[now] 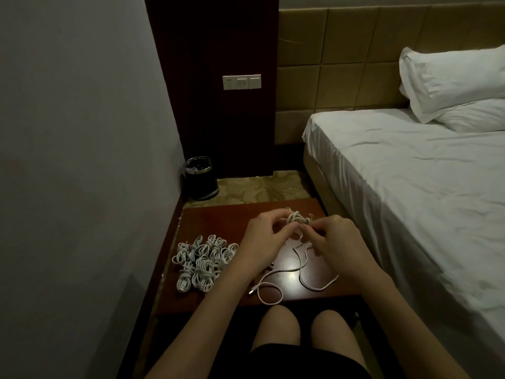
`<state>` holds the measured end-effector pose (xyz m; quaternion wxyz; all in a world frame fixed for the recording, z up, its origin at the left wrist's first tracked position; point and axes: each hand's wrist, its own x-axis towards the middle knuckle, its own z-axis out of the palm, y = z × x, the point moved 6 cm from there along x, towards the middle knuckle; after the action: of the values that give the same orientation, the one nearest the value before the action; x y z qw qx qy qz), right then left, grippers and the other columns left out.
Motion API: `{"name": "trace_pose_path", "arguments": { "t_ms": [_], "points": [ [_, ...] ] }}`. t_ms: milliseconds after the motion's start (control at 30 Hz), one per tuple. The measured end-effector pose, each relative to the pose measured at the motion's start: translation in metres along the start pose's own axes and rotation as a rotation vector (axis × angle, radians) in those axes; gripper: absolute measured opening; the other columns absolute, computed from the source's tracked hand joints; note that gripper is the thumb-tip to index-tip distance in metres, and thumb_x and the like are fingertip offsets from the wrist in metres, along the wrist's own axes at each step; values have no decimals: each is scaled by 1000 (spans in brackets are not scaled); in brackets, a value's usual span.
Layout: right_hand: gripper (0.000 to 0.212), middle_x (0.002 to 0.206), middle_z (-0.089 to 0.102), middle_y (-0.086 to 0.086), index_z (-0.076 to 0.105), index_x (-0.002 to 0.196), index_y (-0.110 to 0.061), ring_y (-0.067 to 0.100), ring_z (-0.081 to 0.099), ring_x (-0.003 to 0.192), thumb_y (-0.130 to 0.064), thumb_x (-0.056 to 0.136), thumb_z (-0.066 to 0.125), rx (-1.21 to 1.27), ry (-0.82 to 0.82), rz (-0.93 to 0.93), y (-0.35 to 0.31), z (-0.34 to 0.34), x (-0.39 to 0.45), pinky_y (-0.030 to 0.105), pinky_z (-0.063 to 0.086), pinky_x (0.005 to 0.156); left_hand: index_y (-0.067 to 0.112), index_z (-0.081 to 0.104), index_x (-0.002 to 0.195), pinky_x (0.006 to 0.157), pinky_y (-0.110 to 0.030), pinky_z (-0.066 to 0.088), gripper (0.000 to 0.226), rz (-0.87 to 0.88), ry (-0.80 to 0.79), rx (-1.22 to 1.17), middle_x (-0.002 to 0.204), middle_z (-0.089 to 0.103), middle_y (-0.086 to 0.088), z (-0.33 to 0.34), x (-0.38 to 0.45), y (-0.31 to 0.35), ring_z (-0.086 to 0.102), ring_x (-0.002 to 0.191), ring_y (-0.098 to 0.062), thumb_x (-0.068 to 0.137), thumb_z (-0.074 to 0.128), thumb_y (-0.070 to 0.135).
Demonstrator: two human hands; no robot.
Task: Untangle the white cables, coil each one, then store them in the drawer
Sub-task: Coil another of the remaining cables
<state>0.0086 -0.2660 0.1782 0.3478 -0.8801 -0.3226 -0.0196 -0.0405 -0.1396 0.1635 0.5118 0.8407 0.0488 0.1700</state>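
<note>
The left hand (263,231) and the right hand (334,237) were raised just above the counter (218,214), fingers curled and pinching at a small knot of white cable (296,218) held between them. From that knot one loose cable (302,265) trailed down below the right hand onto the glossy counter top, looping toward the near edge, its plug end (252,291) lying below the left wrist. To the left of the left hand lay a pile of coiled cables (203,262), already bundled. The cable looked light, thin and limp, so it would probably bend wherever it was pinched and slide easily on the polished wood. A hold close to the knot, with the free hand drawing slack through, seemed wisest; tugging the tail might only tighten it. No drawer could be seen.
</note>
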Motion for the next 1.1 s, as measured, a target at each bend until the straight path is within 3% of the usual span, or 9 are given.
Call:
{"name": "trace_pose_path", "arguments": {
  "t_ms": [100, 267, 367, 567, 667, 733, 833, 967, 1100],
  "points": [
    [37, 45, 58, -6, 64, 58, -24, 1, 55, 43, -34, 93, 59, 112, -13, 34, 5, 6, 2, 12, 40, 48, 13, 71, 110, 71, -12, 52, 20, -10, 5, 13, 95, 73, 0, -5, 3, -2, 68, 83, 0, 92, 64, 19],
    [20, 73, 73, 11, 72, 77, -18, 18, 70, 59, -10, 92, 62, 510, -130, 168, 16, 15, -2, 19, 51, 51, 13, 72, 108, 67, -10, 49, 18, -50, 20, -16, 93, 74, 1, -11, 6, -12, 67, 78, 2, 93, 63, 15],
    [17, 63, 72, 5, 74, 80, -10, 12, 69, 52, -11, 92, 62, 309, -50, 99, 14, 14, -4, 16, 51, 49, 14, 73, 107, 68, -10, 49, 18, -24, 36, 49, 90, 74, 1, -7, 4, -13, 66, 76, 3, 92, 64, 16],
    [25, 57, 69, -3, 76, 83, -14, 5, 65, 51, -27, 95, 59, -52, -139, 31, 7, 25, 5, 23, 56, 62, 22, 73, 110, 74, -17, 50, 20, 38, -45, 299, 93, 73, 7, 6, 5, -12, 64, 83, 2, 93, 63, 19],
    [28, 66, 68, -5, 69, 79, -14, 6, 64, 62, -37, 92, 62, -177, -43, 32, 4, 26, 5, 15, 44, 55, 17, 75, 102, 62, -4, 41, 15, 0, -45, 255, 81, 71, 6, -1, 8, -18, 57, 66, 14, 93, 63, 18],
    [17, 81, 68, -7, 64, 90, -18, 9, 62, 72, -36, 90, 64, -193, 36, 5, 1, 28, 0, 11, 32, 53, 15, 75, 102, 63, -3, 42, 15, -15, -36, 196, 85, 74, 1, -6, 10, -22, 59, 67, 13, 93, 64, 18],
    [25, 74, 63, -17, 62, 106, -17, 3, 64, 68, -23, 84, 72, -13, 161, -45, 3, 24, -13, 8, 39, 54, 14, 74, 104, 68, -4, 45, 16, -34, -20, 124, 90, 75, 1, -13, 15, -27, 64, 75, 8, 93, 64, 17],
    [26, 74, 62, -17, 62, 104, -15, -3, 62, 68, -13, 82, 74, 273, 367, -17, 23, 0, -19, 4, 42, 58, 19, 72, 110, 75, -8, 47, 19, -105, -126, 164, 93, 73, 8, -22, 19, -44, 67, 83, 1, 93, 62, 21],
    [26, 96, 68, -11, 63, 105, -28, 3, 67, 78, -28, 81, 75, 253, 0, 132, 62, 39, 4, 18, 51, 69, 21, 70, 113, 85, -24, 53, 21, -144, -187, 144, 98, 73, 7, -21, 18, -63, 69, 86, -4, 93, 63, 22]
  ]
}}
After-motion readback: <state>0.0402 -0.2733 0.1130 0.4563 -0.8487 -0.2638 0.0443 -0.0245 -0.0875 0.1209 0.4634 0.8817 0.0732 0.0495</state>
